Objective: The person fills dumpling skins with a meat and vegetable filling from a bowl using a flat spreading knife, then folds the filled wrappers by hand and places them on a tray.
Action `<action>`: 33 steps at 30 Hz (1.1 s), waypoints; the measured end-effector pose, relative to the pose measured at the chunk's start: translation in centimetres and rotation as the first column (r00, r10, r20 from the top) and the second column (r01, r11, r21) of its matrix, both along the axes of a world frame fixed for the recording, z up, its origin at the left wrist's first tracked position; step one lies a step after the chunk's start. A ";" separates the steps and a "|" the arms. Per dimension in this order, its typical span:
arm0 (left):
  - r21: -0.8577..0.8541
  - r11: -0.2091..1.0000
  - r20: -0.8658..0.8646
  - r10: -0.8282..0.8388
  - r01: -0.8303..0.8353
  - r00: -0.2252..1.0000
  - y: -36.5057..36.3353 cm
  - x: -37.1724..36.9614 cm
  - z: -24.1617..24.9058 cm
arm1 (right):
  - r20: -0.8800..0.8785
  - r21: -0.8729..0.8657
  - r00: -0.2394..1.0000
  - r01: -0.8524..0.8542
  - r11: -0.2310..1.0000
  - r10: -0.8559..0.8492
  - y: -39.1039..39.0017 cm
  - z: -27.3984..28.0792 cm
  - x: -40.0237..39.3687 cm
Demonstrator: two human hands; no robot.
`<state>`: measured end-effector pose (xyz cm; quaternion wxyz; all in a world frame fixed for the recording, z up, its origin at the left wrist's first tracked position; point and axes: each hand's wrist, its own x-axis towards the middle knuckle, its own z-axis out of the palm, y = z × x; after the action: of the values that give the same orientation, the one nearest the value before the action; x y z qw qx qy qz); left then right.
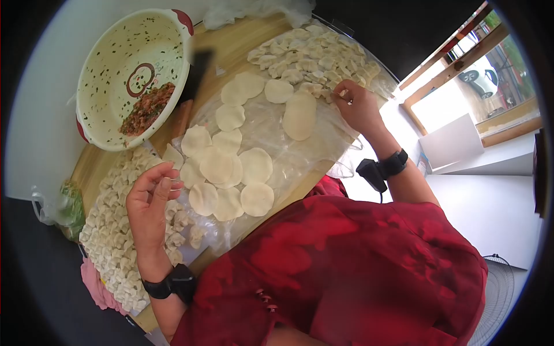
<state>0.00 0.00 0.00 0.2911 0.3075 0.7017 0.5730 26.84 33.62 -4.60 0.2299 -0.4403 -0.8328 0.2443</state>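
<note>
My left hand (151,199) hovers over the left side of the table, fingers loosely curved and apart, with nothing visible in it. Beside its fingertips lie overlapping round dough wrappers (257,199). My right hand (359,109) is closed in a pinch around a small thin thing that I cannot make out, at the near edge of a group of folded dumplings (314,55). An oblong dough piece (300,116) lies to the left of that hand. More small dumplings (109,230) cover the area around and left of my left hand.
A large cream bowl (98,75) with reddish minced filling (151,109) stands at the back left. Clear plastic sheeting (271,132) lies under the wrappers. A bag with something green (70,210) and a pink cloth (98,285) are at the left edge. A window (461,86) is at the right.
</note>
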 end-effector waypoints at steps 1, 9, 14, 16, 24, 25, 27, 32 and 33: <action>0.009 1.000 0.008 0.009 -0.009 1.000 -0.1 0.0 0.1 | 0.014 0.040 1.000 0.024 0.999 -0.025 -0.2 0.5 0.0; 0.021 1.000 0.014 0.016 -0.016 1.000 0.3 0.1 -0.2 | -0.123 0.159 0.971 -0.187 0.970 0.207 -2.2 2.8 -4.0; 0.046 0.999 0.042 0.000 -0.002 0.999 -0.1 -0.1 -0.4 | 0.029 0.244 0.905 -0.419 0.875 0.425 -3.4 -0.2 -8.7; 0.041 0.999 0.049 0.016 -0.018 0.999 -0.6 -0.2 -0.4 | 0.117 0.269 0.894 -0.447 0.853 0.432 -3.3 -0.4 -9.5; 0.042 0.999 0.144 -0.005 -0.001 0.990 -0.4 -0.5 -0.3 | -0.123 0.058 0.889 -0.438 0.897 0.442 -0.2 0.6 -11.0; 0.071 0.997 0.257 -0.059 0.042 0.965 0.1 -0.5 -0.4 | -0.122 0.059 0.882 -0.451 0.891 0.455 -0.6 2.1 -11.4; 0.103 0.993 0.360 -0.089 0.056 0.929 1.2 -0.2 -0.5 | -0.303 -0.507 0.915 -0.390 0.769 0.265 -1.9 5.5 -12.4; 0.297 0.955 0.712 -0.214 -0.011 0.669 3.7 0.8 -0.8 | -0.404 -0.609 0.801 -0.596 0.523 0.442 -6.5 6.9 -15.7; 0.294 0.955 0.706 -0.191 -0.038 0.682 3.8 0.6 -1.2 | -0.412 -0.605 0.783 -0.617 0.503 0.465 -7.7 6.5 -16.6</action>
<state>0.64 3.83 -1.19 0.5220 0.1227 0.4244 0.7296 10.22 25.89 1.89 0.0326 -0.1826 -0.7385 0.6482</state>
